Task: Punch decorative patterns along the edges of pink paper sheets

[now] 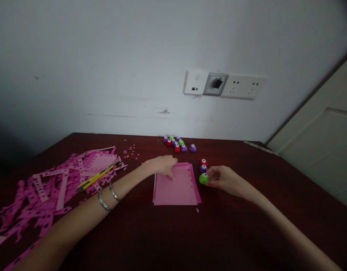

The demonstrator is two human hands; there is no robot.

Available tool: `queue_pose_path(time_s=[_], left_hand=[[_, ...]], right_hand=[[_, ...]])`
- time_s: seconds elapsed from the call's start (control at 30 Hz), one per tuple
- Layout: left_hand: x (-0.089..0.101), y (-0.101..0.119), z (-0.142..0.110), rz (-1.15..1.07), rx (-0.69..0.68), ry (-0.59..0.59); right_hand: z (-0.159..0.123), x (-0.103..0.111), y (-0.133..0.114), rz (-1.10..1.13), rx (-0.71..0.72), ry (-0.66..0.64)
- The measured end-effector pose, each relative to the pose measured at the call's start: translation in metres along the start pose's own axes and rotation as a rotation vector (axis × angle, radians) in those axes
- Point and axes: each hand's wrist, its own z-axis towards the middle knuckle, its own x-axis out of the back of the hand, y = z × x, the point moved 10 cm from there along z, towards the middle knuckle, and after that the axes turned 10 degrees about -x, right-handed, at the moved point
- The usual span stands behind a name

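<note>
A stack of pink paper sheets (176,190) lies in the middle of the dark table, with small punched shapes along the top sheet's right side. My left hand (163,165) rests on the stack's upper left part, thumb and fingers apart. To the right of the paper, my right hand (221,177) pinches a green craft punch (203,178) between thumb and fingers, at table level. Just behind it stand a purple craft punch (203,168) and a red craft punch (203,162).
More coloured craft punches (177,143) cluster near the wall. On the left lies a heap of punched pink paper strips (60,184), topped by a yellow utility knife (97,177). Tiny paper cutouts (131,149) are scattered beside it. A thin strip (261,147) lies at the far right edge.
</note>
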Motion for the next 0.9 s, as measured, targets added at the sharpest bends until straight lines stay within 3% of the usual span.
queue_pose_path(time_s=[0.43,0.67,0.9], left_hand=[[-0.011,-0.012,0.009,-0.143,-0.023,-0.080],[-0.003,-0.012,0.010,-0.158,-0.110,0.006],[0.008,-0.023,0.010,-0.476,-0.175,0.078]], right_hand=[[0.001,-0.015,0.003,-0.020,0.027,-0.042],[0.001,-0.012,0.003,-0.021,0.009,-0.033],[0.005,-0.014,0.012,0.031,-0.021,-0.046]])
